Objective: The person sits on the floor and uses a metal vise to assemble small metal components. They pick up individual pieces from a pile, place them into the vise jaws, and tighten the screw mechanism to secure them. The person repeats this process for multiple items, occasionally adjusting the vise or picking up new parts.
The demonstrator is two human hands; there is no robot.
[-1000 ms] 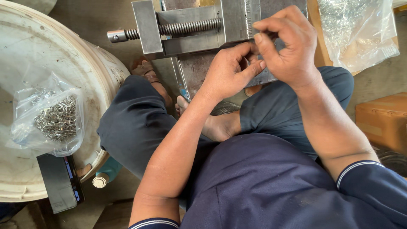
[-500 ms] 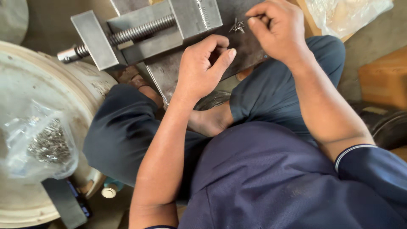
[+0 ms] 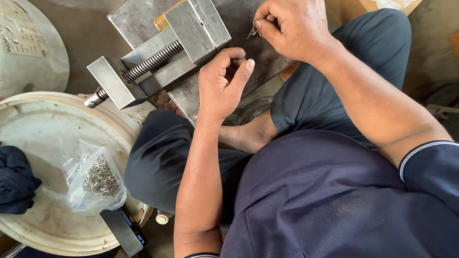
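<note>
A small metal clip point(image 3: 253, 31) is pinched in the right hand point(image 3: 291, 28), far right over the steel plate point(image 3: 239, 19). The left hand point(image 3: 222, 81), loosely curled and holding nothing, hovers just near it. A vise point(image 3: 162, 52) lies left; a bag of clips point(image 3: 95, 179) rests on the bucket lid point(image 3: 43, 124).

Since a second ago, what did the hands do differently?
The two hands have come apart. The left hand has drawn back from the vise, loosely curled and holding nothing visible. The right hand keeps pinching a small metal piece over the steel plate. The bag of metal pieces still lies on the white lid.
</note>
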